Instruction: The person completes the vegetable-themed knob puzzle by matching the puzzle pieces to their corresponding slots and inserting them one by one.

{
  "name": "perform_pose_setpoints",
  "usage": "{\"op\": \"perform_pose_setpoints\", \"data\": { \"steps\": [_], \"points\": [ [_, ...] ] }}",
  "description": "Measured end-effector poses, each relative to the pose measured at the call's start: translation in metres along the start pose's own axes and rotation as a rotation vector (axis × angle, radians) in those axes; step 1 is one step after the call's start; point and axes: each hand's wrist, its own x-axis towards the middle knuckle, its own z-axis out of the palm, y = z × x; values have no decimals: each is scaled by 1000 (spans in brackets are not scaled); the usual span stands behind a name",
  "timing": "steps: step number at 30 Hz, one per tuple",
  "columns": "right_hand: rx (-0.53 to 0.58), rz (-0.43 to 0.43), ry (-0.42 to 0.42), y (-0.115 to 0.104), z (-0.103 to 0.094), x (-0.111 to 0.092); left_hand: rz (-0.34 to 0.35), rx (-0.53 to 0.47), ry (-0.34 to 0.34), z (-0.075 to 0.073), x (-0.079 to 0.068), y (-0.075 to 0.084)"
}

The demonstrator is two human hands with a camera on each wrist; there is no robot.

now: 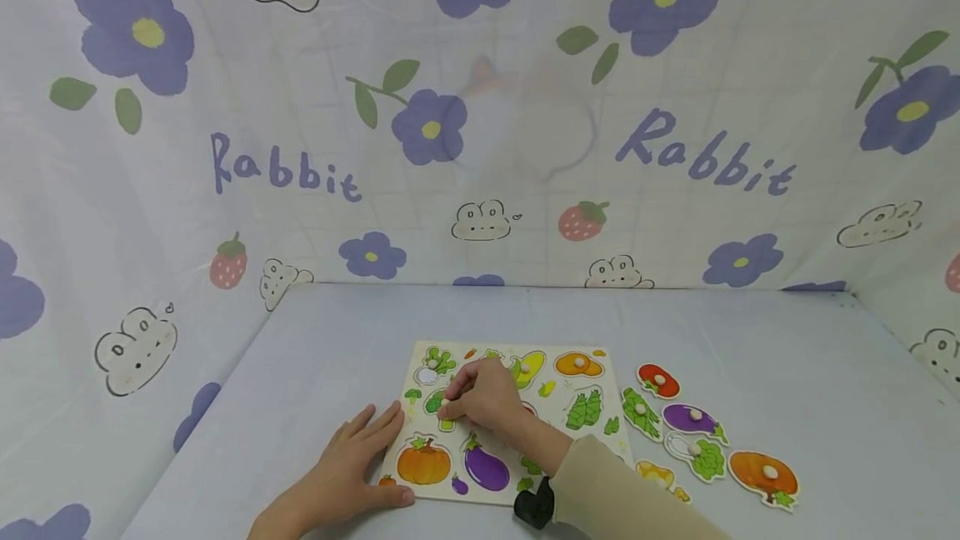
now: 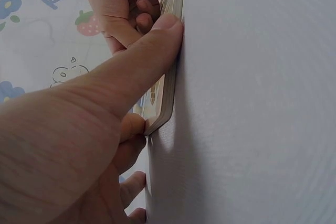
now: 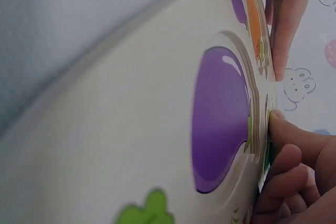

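A peg puzzle board (image 1: 553, 411) with vegetable pictures lies on the table. Thumb and fingers of my right hand (image 1: 491, 398) pinch the small knob of a broccoli puzzle piece (image 1: 434, 402) over the board's left half. Whether that piece sits flush in its slot cannot be told. My left hand (image 1: 345, 461) rests at the board's left corner, fingers extended along the side, thumb (image 2: 167, 22) on the near edge. Knobbed turnip (image 1: 428, 375), corn (image 1: 534, 363) and orange (image 1: 588, 367) pieces lie in the back row. Pumpkin (image 1: 424, 465) and eggplant (image 3: 220, 119) pictures show in front without knobs.
Right of the board lie several loose knobbed pieces: a tomato (image 1: 667, 382), a green vegetable (image 1: 633, 400), an eggplant (image 1: 677, 417), a cabbage (image 1: 708, 463), a pumpkin (image 1: 750, 469) and a yellow one (image 1: 651, 470). A printed curtain (image 1: 525, 190) hangs behind the table.
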Motion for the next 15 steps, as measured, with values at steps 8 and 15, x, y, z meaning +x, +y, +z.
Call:
{"op": "perform_pose_setpoints", "data": {
  "steps": [8, 15],
  "points": [
    [149, 2, -185, 0, -26, -17, -3, 3, -11, 0, 1, 0],
    [103, 7, -155, -5, -80, -52, -28, -9, -7, 0, -1, 4]
  ]
}}
